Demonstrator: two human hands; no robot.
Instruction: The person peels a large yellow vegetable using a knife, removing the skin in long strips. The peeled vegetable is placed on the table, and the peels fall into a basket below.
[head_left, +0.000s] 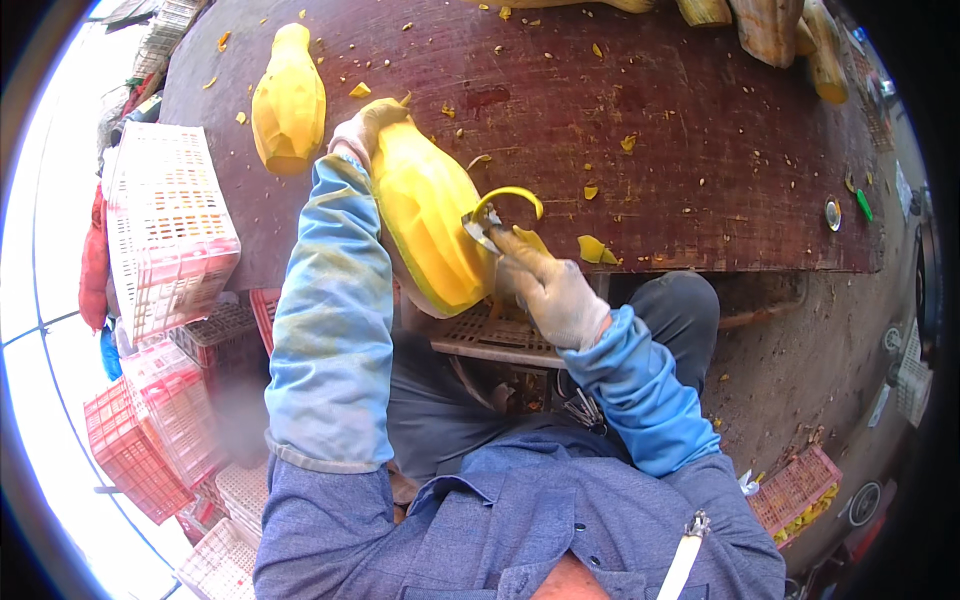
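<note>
A partly peeled yellow squash (427, 210) is tilted across the front edge of the dark red wooden table (675, 172). My gloved left hand (369, 129) grips its upper end. In my gloved right hand (553, 291) is a peeler (482, 227) with a metal head, its blade against the squash's right side. A curled strip of peel (517, 192) rises from the blade. A strip of green skin remains along the squash's lower left side. Beyond my left forearm, a peeled yellow squash (289, 105) lies on the table.
More squashes (765, 26) lie at the table's far right. Peel scraps (592, 249) and seeds are scattered over the tabletop. Plastic crates (169, 225) are stacked at the left; another crate (796, 486) stands on the ground at the lower right. A slatted plastic surface (499, 343) lies below the squash.
</note>
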